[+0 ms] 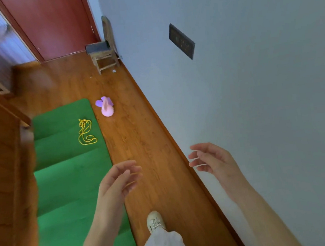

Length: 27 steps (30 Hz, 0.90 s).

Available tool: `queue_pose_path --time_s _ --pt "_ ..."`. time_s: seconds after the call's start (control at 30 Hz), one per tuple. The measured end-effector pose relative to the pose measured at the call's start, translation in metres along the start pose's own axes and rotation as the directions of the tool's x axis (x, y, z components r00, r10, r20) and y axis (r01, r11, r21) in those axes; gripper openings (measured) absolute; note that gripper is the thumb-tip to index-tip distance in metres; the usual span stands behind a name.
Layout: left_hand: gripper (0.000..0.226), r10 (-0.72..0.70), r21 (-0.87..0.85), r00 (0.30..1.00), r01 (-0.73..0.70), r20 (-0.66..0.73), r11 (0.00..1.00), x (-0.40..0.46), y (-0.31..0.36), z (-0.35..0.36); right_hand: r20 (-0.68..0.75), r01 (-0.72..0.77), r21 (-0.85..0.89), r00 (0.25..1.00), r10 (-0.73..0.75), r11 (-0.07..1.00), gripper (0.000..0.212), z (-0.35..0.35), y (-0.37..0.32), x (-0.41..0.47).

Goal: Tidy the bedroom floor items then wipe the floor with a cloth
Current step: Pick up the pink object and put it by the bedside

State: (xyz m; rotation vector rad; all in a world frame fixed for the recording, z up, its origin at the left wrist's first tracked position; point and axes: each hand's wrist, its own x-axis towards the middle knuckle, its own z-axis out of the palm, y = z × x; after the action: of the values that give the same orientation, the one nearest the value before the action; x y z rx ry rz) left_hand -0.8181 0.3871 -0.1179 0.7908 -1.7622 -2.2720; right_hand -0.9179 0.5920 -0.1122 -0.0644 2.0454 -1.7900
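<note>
Both hands free over wooden floor (139,137).
Left hand (115,180), right hand (212,159): fingers loose, holding nothing; yellow cord (85,131), pink toy (106,107) well beyond fingertips.

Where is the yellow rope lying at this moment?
In the head view the yellow rope lies left of centre on the green mat, near its right edge, with the pink toy on the wooden floor just beyond.
</note>
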Motion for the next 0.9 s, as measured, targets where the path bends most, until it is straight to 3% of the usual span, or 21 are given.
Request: queue_pose_path --time_s 0.47,0.9 --pt "0.027 0.086 -0.043 0.980 -0.096 -0.178 0.995 0.178 0.093 -0.073 0.141 0.038 0.036 0.989 -0.043 0.999 0.018 0.095 -0.077 0.201" --pt "0.026 0.091 -0.033 0.926 -0.110 -0.367 0.993 0.340 0.125 -0.071 0.264 0.021 0.035 0.964 -0.029 0.999 0.019 0.134 -0.129 0.395"
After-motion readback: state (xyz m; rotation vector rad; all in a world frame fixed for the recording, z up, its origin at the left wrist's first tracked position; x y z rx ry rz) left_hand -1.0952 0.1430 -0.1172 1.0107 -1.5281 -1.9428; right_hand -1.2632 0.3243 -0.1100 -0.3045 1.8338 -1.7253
